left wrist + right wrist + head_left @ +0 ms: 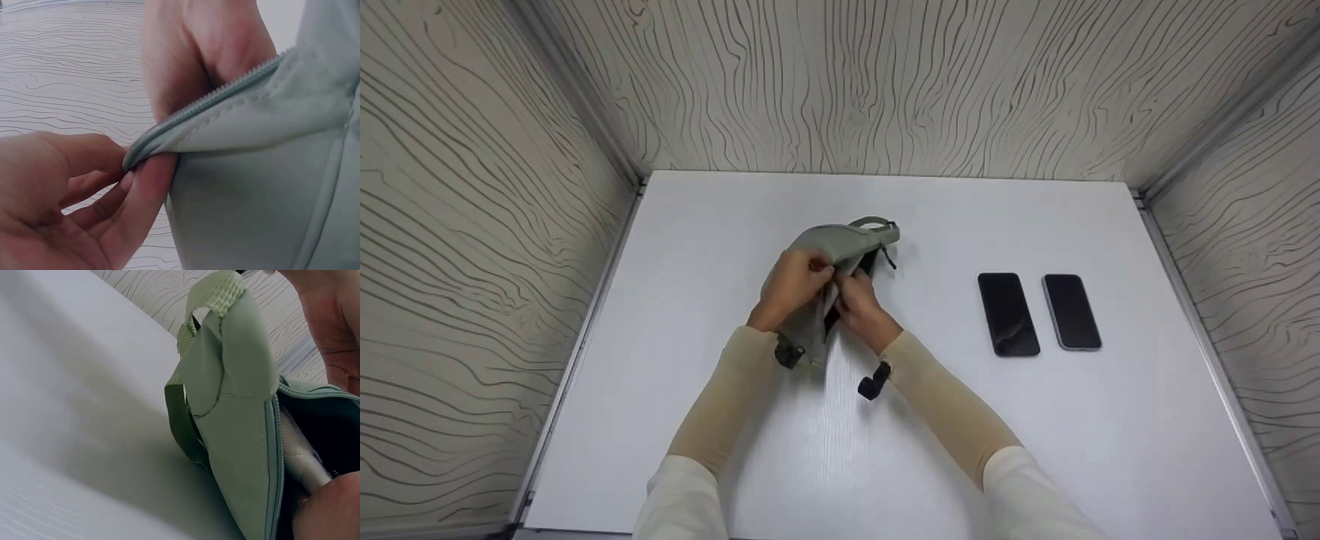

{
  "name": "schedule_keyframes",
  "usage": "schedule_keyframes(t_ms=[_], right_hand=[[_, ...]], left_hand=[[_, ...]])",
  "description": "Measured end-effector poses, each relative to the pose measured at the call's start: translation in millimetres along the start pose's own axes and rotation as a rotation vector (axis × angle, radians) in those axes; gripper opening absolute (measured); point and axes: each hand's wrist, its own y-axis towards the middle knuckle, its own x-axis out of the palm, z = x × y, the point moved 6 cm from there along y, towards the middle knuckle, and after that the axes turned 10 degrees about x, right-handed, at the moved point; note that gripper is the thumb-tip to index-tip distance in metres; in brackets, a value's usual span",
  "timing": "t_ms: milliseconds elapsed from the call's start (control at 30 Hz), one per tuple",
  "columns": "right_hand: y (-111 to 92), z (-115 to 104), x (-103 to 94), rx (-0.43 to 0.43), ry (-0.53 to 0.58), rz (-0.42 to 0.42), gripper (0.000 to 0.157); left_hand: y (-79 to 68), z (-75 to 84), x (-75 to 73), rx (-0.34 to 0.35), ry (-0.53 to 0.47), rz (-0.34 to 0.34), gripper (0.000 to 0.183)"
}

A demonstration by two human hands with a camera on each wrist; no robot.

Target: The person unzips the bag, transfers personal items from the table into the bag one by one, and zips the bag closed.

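A sage green bag (836,241) with a zipper, webbing loops and straps stands tilted on the table. My left hand (795,281) is at its left side, and in the left wrist view the thumb and fingers (149,180) pinch the zippered edge (216,101) of its opening. My right hand (861,304) reaches into the unzipped opening from the right. Inside, in the right wrist view, a thumb or finger (332,512) lies against a pale, seamed piece (301,453). The bag wall hides the other right fingers, so I cannot tell whether they grip it.
Two dark phones lie side by side on the white table (930,450) to the right: a black one (1009,315) and one with a silvery edge (1072,312). Wood-grain patterned panels (855,90) rise behind and at both sides. Black wrist mounts (874,381) sit at the sleeves.
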Motion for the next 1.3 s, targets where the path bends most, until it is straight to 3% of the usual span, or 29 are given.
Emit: schedule_keyframes(t_ms=[233,600,967,1200,1300], right_hand=[[3.7,2.4,-2.3,0.005,-0.022,-0.011,0.038],[2.3,4.5,-5.0,0.008,-0.076,0.024,0.051],[1.3,7.0,-4.1,-0.03,-0.115,0.047,0.024],[1.9,6.5,-7.5,-0.004,-0.168,0.078,0.035],[2.3,7.1,-9.4,0.008,-0.218,0.086,0.033]], left_hand=[[-0.3,-4.0,2.2,-0.014,-0.037,-0.001,0.011],[-1.7,-4.2,3.3,-0.018,-0.037,0.006,0.009],[-3.6,-3.7,4.7,-0.055,-0.071,-0.016,0.018],[-4.0,-5.5,5.6,-0.048,-0.07,-0.007,0.016],[-4.5,-7.1,6.1,-0.042,-0.063,-0.004,0.015]])
